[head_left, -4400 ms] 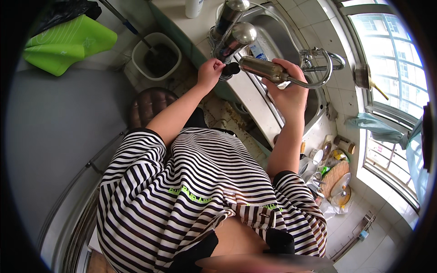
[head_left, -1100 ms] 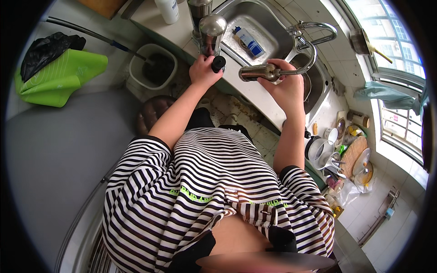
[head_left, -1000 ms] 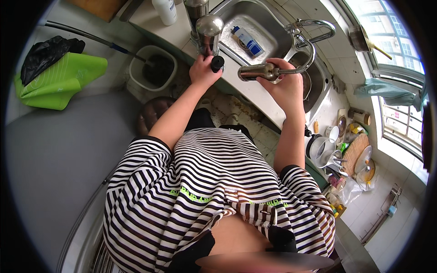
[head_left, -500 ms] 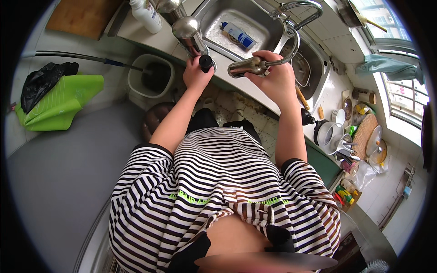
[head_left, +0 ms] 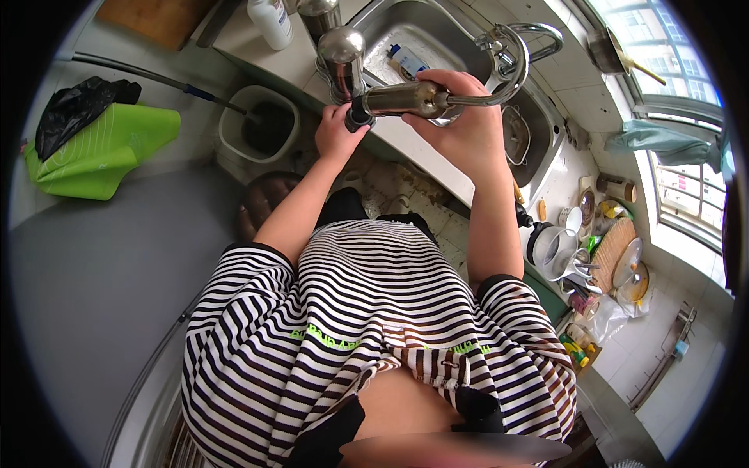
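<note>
My right hand [head_left: 472, 129] is closed around a brushed metal cylinder [head_left: 394, 101], which lies roughly level. A curved chrome tube [head_left: 488, 95] joins its right end. The cylinder's left end meets a black round fitting [head_left: 357, 111]; whether they are joined, I cannot tell. My left hand [head_left: 338, 134] has its fingers wrapped about this fitting, partly hidden behind it. Just beyond stands a shiny metal canister [head_left: 342, 58] with a rounded top, and another metal canister [head_left: 318, 14] behind it.
The steel sink [head_left: 460, 39] holds a white-and-blue bottle [head_left: 407, 61]. A chrome faucet [head_left: 507, 54] stands behind. A white bottle [head_left: 270, 23] is on the left counter. Below are a bin [head_left: 226, 136] and a brown round stool [head_left: 265, 199]. Pots [head_left: 550, 249] crowd the right counter.
My right hand has moved left and slightly up with the metal cylinder, whose left end now reaches the black fitting. My left hand keeps its grip. The view has shifted a little.
</note>
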{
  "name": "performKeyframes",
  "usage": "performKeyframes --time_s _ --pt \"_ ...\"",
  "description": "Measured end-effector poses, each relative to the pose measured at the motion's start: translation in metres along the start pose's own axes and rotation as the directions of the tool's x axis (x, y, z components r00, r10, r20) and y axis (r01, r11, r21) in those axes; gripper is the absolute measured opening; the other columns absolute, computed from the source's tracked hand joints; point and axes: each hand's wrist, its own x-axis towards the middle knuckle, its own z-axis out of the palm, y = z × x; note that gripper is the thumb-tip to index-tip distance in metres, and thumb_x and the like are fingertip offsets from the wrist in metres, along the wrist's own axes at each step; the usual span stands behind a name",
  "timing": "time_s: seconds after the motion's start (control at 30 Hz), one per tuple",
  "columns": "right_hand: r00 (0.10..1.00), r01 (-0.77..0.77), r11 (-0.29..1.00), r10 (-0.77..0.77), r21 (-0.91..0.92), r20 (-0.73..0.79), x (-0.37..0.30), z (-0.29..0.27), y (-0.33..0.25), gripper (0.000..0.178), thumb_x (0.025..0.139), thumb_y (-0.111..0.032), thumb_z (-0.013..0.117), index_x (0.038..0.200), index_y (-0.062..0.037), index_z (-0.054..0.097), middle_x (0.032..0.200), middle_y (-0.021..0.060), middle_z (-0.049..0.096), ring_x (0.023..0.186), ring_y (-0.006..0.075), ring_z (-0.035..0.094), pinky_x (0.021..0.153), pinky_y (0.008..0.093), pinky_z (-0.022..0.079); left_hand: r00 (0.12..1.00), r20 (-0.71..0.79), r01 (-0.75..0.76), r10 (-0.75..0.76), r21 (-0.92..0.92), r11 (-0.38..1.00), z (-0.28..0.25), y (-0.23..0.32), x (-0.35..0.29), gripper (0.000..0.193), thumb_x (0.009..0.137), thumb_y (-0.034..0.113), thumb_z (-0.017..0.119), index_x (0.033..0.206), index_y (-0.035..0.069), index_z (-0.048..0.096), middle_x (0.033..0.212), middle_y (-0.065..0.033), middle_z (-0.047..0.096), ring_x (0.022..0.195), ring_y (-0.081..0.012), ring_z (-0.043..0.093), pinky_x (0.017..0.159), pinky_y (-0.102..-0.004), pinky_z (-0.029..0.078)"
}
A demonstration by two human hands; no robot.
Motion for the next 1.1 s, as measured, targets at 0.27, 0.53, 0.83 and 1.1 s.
performKeyframes --time_s 0.27,0.53,0.83,1.1 --pt "0.978 0.058 0.995 -0.041 -0.078 0.204 0.02 0.037 0.004 0.05 0.061 -0.011 0.086 0.107 -0.0074 0.067 0.093 0.011 0.068 0.086 0.0309 0.066 0.076 0.038 0.054 1.0 -0.001 0.004 -0.004 -0.027 1.0 0.002 -0.005 -0.003 0.061 0.064 0.035 0.085 0.118 0.018 0.063 0.108 -0.006 0.057 0.094 -0.0289 0.063 0.076 -0.0413 0.053" --pt "0.951 0.092 0.986 -0.047 -0.136 0.306 0.019 0.076 0.025 0.042 0.063 -0.021 0.085 0.1 -0.0081 0.069 0.088 0.0111 0.068 0.084 0.0319 0.067 0.074 0.0394 0.053 1.0 -0.013 0.018 -0.019 -0.096 0.995 0.003 -0.008 -0.006 0.06 0.066 0.035 0.085 0.119 0.021 0.063 0.108 -0.0062 0.058 0.095 -0.0288 0.063 0.077 -0.0402 0.054" --pt "0.951 0.102 0.981 -0.046 -0.168 0.307 0.003 0.121 0.061 0.043 0.059 -0.02 0.085 0.097 -0.0103 0.068 0.083 0.0113 0.068 0.083 0.0315 0.066 0.072 0.0403 0.053 0.998 -0.031 0.042 -0.046 -0.106 0.993 0.004 -0.01 -0.008 0.059 0.064 0.033 0.086 0.118 0.022 0.064 0.104 -0.0053 0.059 0.093 -0.0287 0.064 0.075 -0.04 0.054" --pt "0.924 0.019 0.955 0.097 -0.297 0.37 0.0 0.126 0.062 0.048 0.065 -0.026 0.085 0.105 -0.0082 0.065 0.088 0.0104 0.07 0.083 0.0316 0.068 0.071 0.0401 0.054 0.997 0.0 0.073 -0.073 -0.116 0.991 0.001 -0.008 -0.005 0.058 0.064 0.032 0.085 0.117 0.023 0.063 0.104 -0.0055 0.059 0.093 -0.0294 0.063 0.076 -0.0404 0.054"
